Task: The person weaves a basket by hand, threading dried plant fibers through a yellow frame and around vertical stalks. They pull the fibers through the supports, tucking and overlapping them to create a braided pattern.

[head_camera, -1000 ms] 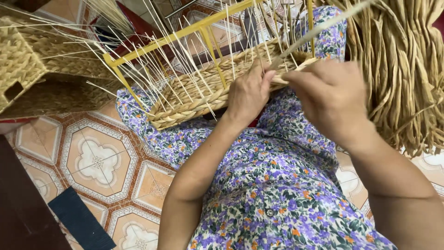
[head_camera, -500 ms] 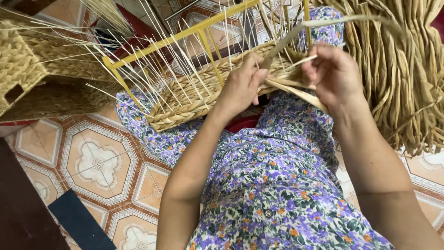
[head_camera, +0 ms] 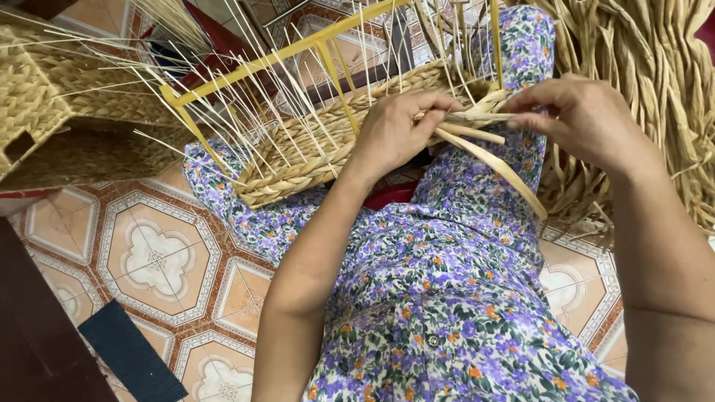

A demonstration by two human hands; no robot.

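A half-woven straw basket (head_camera: 313, 152) lies across my lap, built on a yellow frame (head_camera: 283, 52) with several thin white spokes sticking up. My left hand (head_camera: 398, 130) presses on the woven wall at the basket's right end, thumb and fingers pinching the flat straw strands (head_camera: 484, 149). My right hand (head_camera: 585, 119) grips the same strands a little to the right. One loose strand curves down over my purple flowered dress (head_camera: 447, 298).
A big bundle of dried straw (head_camera: 640, 52) hangs at the right. Finished woven baskets (head_camera: 52, 112) are stacked at the upper left. Patterned floor tiles (head_camera: 156, 253) show at the left, with a dark board (head_camera: 130, 361) and dark furniture at the bottom left.
My right hand pulled a long strand up and to the right, then came back down to the basket's right end. My left hand stayed on the weave.
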